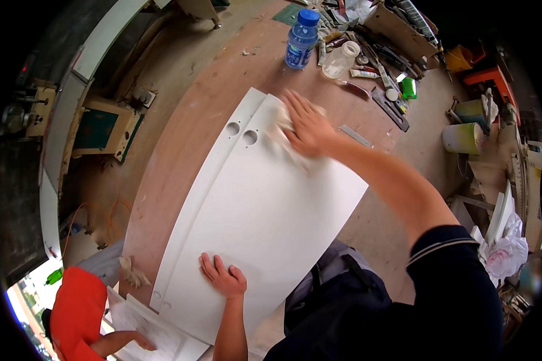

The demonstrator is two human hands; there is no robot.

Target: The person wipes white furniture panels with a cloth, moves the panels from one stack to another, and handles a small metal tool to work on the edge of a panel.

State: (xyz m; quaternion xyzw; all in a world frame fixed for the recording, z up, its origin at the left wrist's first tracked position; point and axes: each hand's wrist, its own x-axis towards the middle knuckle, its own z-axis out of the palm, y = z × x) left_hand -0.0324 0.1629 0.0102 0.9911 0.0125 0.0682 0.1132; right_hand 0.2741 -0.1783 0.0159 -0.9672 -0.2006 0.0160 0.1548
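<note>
A large white panel [247, 216] lies on the table, on top of a second white panel [190, 204] whose left strip shows. Each has a round hole near the far end. My left hand [224, 278] rests flat on the near part of the upper panel, fingers apart and holding nothing. Toward the far right corner, my right hand [307, 129] presses a pale cloth [277, 135] against the panel's surface. Motion blurs this hand and the cloth, and the palm hides part of the cloth.
The brown table [180, 150] carries a blue-capped bottle [302, 39], a clear jar [341, 59], a metal strip [355, 135] and many tubes and tools at the far right. A person in a red shirt [78, 313] touches another white panel [162, 328] at lower left. Buckets [461, 138] stand right.
</note>
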